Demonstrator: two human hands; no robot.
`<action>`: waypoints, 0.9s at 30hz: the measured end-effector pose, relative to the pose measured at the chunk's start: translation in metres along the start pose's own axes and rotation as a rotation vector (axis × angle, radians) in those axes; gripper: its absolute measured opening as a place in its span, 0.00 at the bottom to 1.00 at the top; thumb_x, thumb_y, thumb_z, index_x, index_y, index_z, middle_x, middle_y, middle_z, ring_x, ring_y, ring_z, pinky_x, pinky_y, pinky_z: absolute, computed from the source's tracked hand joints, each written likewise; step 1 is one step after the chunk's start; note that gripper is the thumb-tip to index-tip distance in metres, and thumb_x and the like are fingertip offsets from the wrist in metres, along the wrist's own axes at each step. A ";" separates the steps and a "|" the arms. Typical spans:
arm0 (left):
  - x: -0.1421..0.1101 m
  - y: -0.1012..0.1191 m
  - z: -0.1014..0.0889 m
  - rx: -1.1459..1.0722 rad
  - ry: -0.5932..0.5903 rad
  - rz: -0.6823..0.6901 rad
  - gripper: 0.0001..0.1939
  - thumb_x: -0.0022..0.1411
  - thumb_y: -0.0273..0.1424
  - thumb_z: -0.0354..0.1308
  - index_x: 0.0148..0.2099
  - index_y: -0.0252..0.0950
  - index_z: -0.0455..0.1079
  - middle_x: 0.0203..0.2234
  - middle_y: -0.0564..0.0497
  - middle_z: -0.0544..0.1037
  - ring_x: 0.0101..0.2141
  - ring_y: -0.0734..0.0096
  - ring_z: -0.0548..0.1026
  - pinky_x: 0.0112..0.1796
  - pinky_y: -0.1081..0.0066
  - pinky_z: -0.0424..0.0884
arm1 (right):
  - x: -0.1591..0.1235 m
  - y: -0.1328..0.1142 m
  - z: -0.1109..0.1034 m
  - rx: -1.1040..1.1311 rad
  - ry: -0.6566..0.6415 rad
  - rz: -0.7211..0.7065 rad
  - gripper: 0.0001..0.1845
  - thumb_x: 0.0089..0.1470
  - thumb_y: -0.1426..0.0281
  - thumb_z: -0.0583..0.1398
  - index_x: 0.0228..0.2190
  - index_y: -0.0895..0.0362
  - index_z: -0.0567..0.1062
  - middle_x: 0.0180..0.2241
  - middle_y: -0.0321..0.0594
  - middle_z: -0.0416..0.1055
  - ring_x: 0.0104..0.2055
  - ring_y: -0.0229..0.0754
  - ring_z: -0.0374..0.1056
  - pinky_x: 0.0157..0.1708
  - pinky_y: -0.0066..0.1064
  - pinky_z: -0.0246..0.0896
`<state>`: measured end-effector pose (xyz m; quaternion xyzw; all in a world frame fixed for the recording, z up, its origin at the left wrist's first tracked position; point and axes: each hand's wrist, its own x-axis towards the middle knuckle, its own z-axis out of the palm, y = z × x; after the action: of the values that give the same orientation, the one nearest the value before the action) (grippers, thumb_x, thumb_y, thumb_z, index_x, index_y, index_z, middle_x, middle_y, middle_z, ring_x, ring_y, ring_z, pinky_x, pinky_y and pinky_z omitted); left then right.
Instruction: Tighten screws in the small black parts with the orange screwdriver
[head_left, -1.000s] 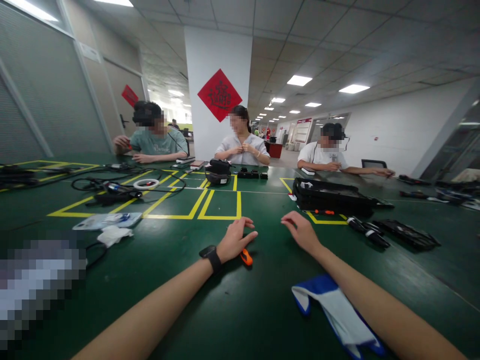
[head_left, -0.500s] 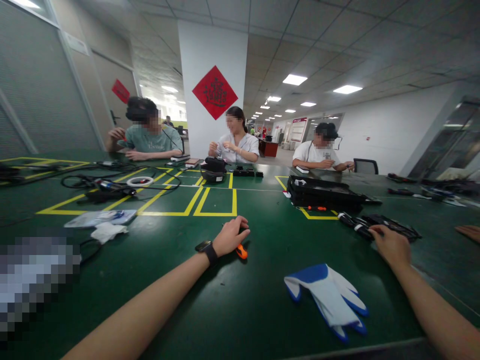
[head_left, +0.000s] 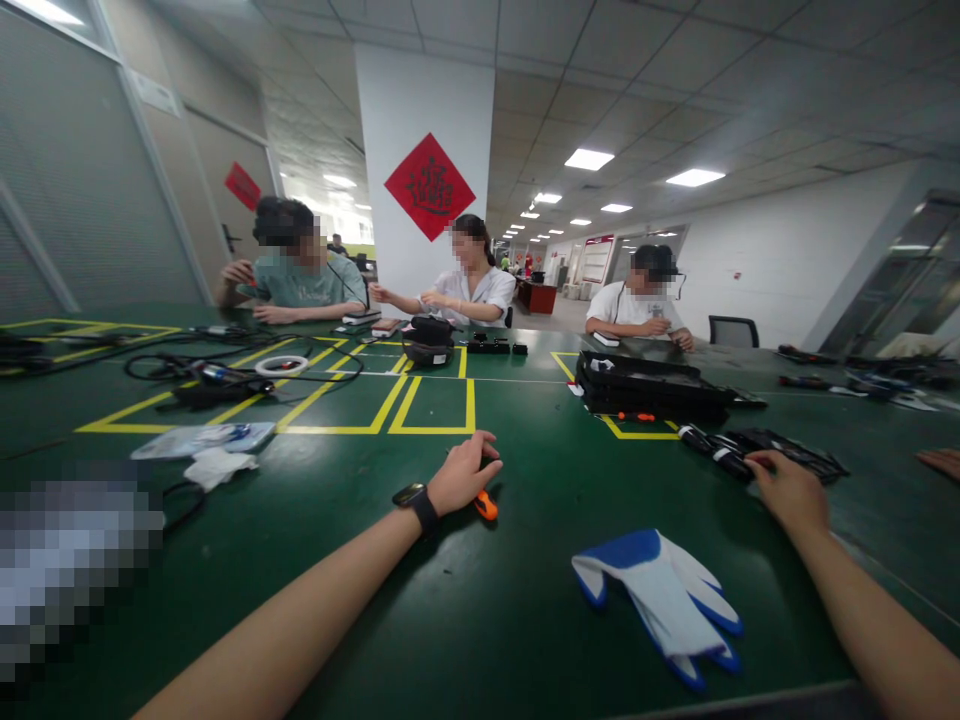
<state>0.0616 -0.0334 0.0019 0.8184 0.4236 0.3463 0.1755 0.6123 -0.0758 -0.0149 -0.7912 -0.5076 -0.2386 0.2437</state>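
Note:
My left hand (head_left: 459, 475), with a dark watch (head_left: 417, 498) on the wrist, rests on the green table. Its thumb and fingers are apart. Beside and partly under the palm lies an orange-handled tool (head_left: 487, 506), its other end hidden by the hand. My right hand (head_left: 793, 492) reaches to the right, fingertips pinched at the near end of a black cylinder with a white band (head_left: 729, 460). A similar black cylinder (head_left: 694, 436) lies against it, and a black mesh-like item (head_left: 795, 450) is just behind the fingers. Between my forearms lies a white and blue glove (head_left: 664, 600).
An open black case (head_left: 652, 385) stands behind the cylinders, with a small orange tool (head_left: 636, 416) before it. Cables (head_left: 202, 370), a white ring (head_left: 281, 366) and a plastic packet (head_left: 202, 438) lie left. Three people sit across; another person's hand (head_left: 941, 462) shows at right.
My hands keep nearly the same places; the view has shifted slightly. Across the table, the middle person has stretched an arm toward the left, and the person at right has drawn a hand in.

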 end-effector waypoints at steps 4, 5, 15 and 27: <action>0.000 -0.001 0.000 0.005 0.002 0.000 0.16 0.57 0.36 0.49 0.48 0.38 0.57 0.37 0.51 0.73 0.41 0.66 0.69 0.44 0.62 0.61 | 0.001 0.004 0.002 0.045 0.003 -0.020 0.17 0.48 0.58 0.51 0.35 0.53 0.73 0.31 0.42 0.71 0.32 0.47 0.65 0.30 0.32 0.54; 0.000 -0.001 0.000 0.005 0.001 -0.002 0.16 0.57 0.36 0.49 0.48 0.38 0.57 0.37 0.51 0.73 0.41 0.66 0.69 0.44 0.62 0.61 | 0.001 0.004 0.002 0.044 0.000 -0.018 0.17 0.48 0.58 0.51 0.35 0.53 0.73 0.31 0.42 0.71 0.32 0.47 0.65 0.30 0.32 0.54; 0.000 0.001 -0.001 0.014 -0.011 -0.010 0.17 0.57 0.36 0.48 0.48 0.39 0.57 0.38 0.50 0.73 0.41 0.65 0.69 0.44 0.61 0.61 | 0.000 -0.001 -0.003 -0.012 -0.077 0.016 0.16 0.50 0.59 0.50 0.36 0.52 0.71 0.33 0.41 0.71 0.33 0.46 0.65 0.28 0.31 0.54; 0.000 -0.002 0.000 0.009 -0.019 -0.013 0.17 0.57 0.37 0.48 0.48 0.38 0.57 0.38 0.50 0.73 0.41 0.65 0.69 0.44 0.62 0.61 | 0.001 -0.001 -0.001 -0.001 -0.059 0.021 0.16 0.50 0.61 0.50 0.36 0.54 0.71 0.33 0.42 0.71 0.33 0.46 0.65 0.27 0.30 0.52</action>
<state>0.0609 -0.0319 0.0009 0.8197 0.4287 0.3357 0.1778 0.6117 -0.0759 -0.0133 -0.8032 -0.5061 -0.2131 0.2308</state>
